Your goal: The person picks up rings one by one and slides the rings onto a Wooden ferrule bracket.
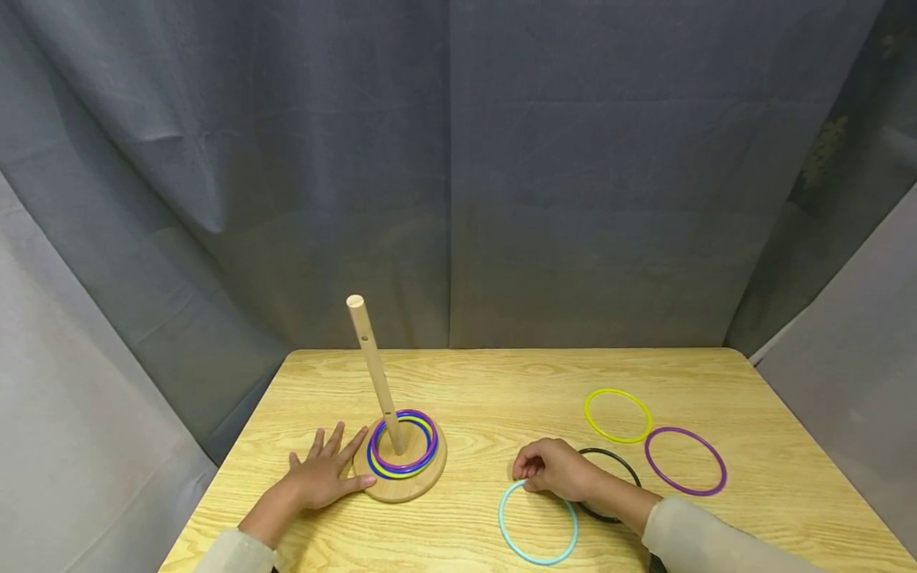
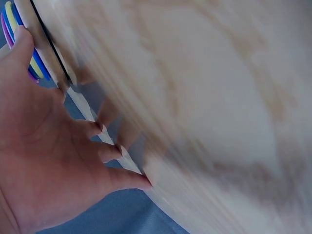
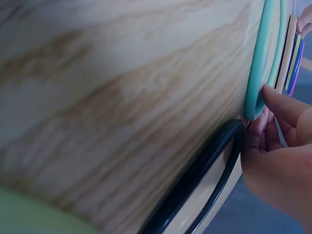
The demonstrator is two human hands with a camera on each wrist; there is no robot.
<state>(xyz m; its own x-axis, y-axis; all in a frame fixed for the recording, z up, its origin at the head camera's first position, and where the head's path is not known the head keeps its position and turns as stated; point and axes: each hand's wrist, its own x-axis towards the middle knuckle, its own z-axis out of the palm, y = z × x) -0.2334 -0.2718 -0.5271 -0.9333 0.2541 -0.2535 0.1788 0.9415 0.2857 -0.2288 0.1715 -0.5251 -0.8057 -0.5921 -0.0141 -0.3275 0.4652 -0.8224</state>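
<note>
My left hand (image 1: 324, 477) lies with fingers spread on the table, its thumb on the edge of a round wooden base (image 1: 408, 495). From that base rises a wooden peg (image 1: 376, 366), leaning in the head view. Around the foot of the peg lie stacked rings (image 1: 434, 446) in blue, yellow and purple. My right hand (image 1: 562, 471) pinches the far rim of a light blue ring (image 1: 542, 562) between thumb and fingers, low over the table. Partly hidden under the right hand and wrist is a black ring (image 1: 609, 452).
Right of the black ring, a yellow ring (image 1: 611, 390) and a purple ring (image 1: 705, 493) lie flat, close together. The wooden table (image 1: 487, 398) ends at a grey curtain (image 1: 573, 239) behind, and more cloth hangs at both sides.
</note>
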